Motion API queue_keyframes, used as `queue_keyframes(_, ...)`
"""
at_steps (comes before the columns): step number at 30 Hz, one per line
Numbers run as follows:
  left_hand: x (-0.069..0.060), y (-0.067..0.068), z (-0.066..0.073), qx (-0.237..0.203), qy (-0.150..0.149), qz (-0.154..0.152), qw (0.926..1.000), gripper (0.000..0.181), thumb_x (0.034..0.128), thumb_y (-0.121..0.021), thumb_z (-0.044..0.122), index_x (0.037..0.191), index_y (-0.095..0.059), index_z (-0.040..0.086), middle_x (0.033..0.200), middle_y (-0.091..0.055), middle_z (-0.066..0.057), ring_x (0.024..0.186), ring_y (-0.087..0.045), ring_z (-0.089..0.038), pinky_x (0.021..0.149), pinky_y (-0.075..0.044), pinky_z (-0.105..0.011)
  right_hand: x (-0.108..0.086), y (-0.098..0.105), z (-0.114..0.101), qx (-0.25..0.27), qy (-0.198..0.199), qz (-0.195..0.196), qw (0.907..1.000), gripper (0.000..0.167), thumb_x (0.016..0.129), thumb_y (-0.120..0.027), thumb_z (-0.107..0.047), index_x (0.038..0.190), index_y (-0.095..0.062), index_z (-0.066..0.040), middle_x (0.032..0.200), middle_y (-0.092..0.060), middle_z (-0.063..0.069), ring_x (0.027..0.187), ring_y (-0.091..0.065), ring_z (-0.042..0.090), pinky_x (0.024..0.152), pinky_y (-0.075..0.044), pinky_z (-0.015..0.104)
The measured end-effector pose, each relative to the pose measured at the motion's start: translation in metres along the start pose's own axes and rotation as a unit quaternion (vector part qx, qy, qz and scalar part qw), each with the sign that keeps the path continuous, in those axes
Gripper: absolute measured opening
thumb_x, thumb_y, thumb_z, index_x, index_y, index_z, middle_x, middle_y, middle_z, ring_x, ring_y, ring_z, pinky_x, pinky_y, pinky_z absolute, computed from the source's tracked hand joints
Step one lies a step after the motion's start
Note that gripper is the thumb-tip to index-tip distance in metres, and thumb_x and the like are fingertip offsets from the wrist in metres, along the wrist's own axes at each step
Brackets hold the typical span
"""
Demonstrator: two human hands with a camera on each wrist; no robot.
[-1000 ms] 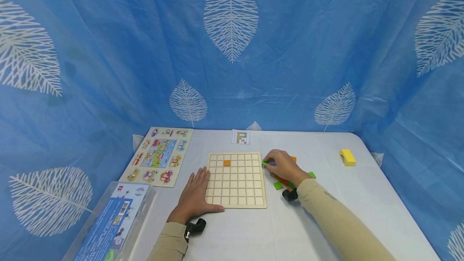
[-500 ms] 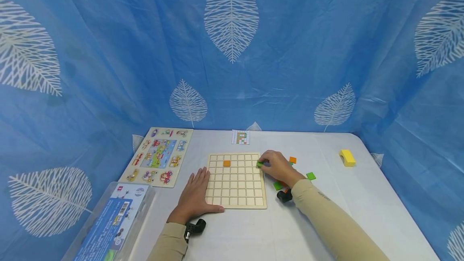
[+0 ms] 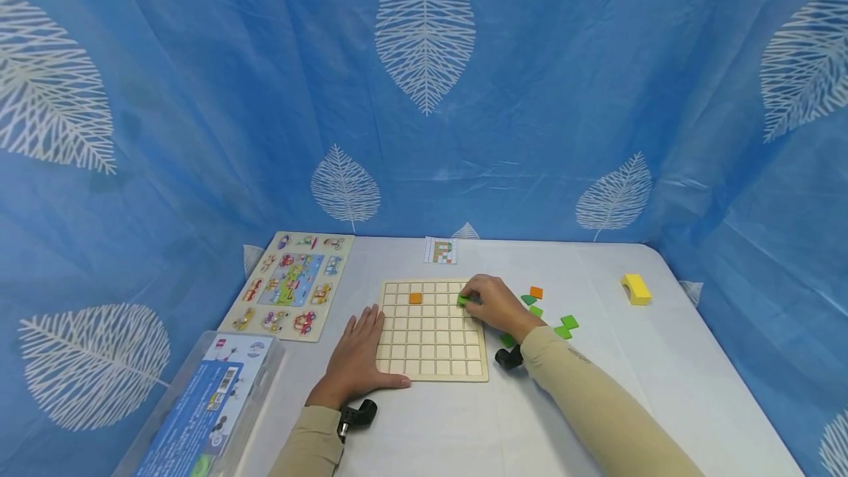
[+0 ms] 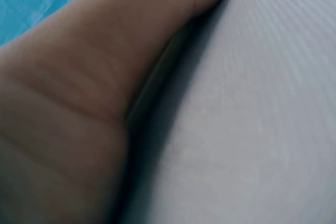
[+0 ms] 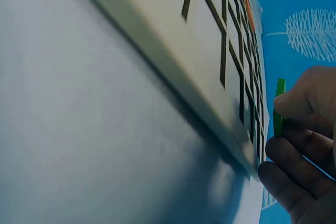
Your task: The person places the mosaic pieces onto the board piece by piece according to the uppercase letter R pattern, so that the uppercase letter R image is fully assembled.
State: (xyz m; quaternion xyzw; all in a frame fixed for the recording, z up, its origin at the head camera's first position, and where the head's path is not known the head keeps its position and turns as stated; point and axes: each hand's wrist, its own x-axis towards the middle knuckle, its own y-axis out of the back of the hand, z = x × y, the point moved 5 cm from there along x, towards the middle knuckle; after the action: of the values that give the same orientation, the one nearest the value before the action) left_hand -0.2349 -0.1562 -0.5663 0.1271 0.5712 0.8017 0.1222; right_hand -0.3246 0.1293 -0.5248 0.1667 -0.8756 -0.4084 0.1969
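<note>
A wooden grid board (image 3: 430, 331) lies on the white table, with one orange square tile (image 3: 415, 298) set in its second row. My left hand (image 3: 355, 355) rests along the board's left edge, fingers straight and thumb stretched along the near edge. In the left wrist view, the left hand (image 4: 79, 77) fills much of the frame, blurred. Over the board's upper right part, my right hand (image 3: 493, 304) pinches a green tile (image 3: 462, 300). The right wrist view shows this green tile (image 5: 279, 106) held between thumb and fingers, above the board's surface.
Loose green tiles (image 3: 569, 322) and an orange tile (image 3: 536, 292) lie right of the board. A small pattern card (image 3: 440, 250) sits behind it. At left are a vehicle puzzle (image 3: 289, 285) and a plastic box (image 3: 205, 403). A yellow block (image 3: 637, 289) stands far right.
My right hand has moved left from the loose tiles to over the board's right side, carrying the green tile. The left hand stays in place.
</note>
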Motion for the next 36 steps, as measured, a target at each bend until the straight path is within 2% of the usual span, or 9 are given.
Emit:
queue_keyframes(14, 0.001, 0.000, 0.001, -0.007, 0.005, -0.008, 0.9999, 0.150, 0.0606, -0.071, 0.095, 0.166, -0.024, -0.002, 0.173, -0.018, -0.017, 0.159, -0.012, -0.032, 0.127, -0.007, -0.050, 0.011, -0.018, -0.019, 0.015, 0.042, -0.001, 0.9990, 0.015, 0.094, -0.076, 0.002, 0.107, -0.079, -0.004, 0.108, -0.069, 0.003, 0.096, -0.066, 0.019, 0.082, -0.058, 0.037)
queue_keyframes(22, 0.002, -0.001, -0.001, -0.004, 0.005, -0.009, 0.9999, 0.151, 0.0604, -0.068, 0.097, 0.166, -0.023, -0.002, 0.173, -0.018, -0.017, 0.159, -0.012, -0.032, 0.127, -0.007, -0.050, 0.017, -0.027, -0.026, 0.019, 0.065, 0.007, 0.9977, 0.015, 0.095, -0.075, 0.001, 0.110, -0.078, -0.003, 0.110, -0.070, 0.005, 0.104, -0.068, 0.022, 0.090, -0.058, 0.036)
queue_keyframes(26, 0.002, -0.002, -0.001, -0.006, 0.004, -0.010, 0.9999, 0.152, 0.0601, -0.068, 0.097, 0.166, -0.023, -0.002, 0.173, -0.017, -0.017, 0.159, -0.011, -0.031, 0.127, -0.007, -0.050, 0.020, -0.033, -0.030, 0.023, 0.068, -0.002, 0.9974, 0.016, 0.096, -0.075, 0.000, 0.111, -0.078, -0.004, 0.112, -0.070, 0.005, 0.104, -0.068, 0.020, 0.089, -0.058, 0.033)
queue_keyframes(31, 0.002, -0.003, -0.002, -0.001, 0.004, -0.011, 0.9999, 0.152, 0.0605, -0.067, 0.098, 0.166, -0.022, -0.001, 0.173, -0.017, -0.016, 0.159, -0.011, -0.031, 0.127, -0.007, -0.049, 0.026, -0.039, -0.034, 0.010, 0.068, 0.000, 0.9977, 0.016, 0.096, -0.077, -0.002, 0.112, -0.078, -0.005, 0.114, -0.071, 0.005, 0.107, -0.068, 0.021, 0.094, -0.057, 0.036)
queue_keyframes(36, 0.002, -0.003, -0.002, 0.001, 0.006, -0.012, 0.9999, 0.152, 0.0606, -0.066, 0.099, 0.166, -0.022, -0.001, 0.173, -0.017, -0.016, 0.159, -0.011, -0.031, 0.127, -0.007, -0.049, 0.030, -0.043, -0.038, 0.002, 0.050, -0.001, 0.9987, 0.017, 0.096, -0.078, -0.002, 0.113, -0.079, -0.005, 0.115, -0.073, 0.008, 0.109, -0.069, 0.024, 0.098, -0.056, 0.037)
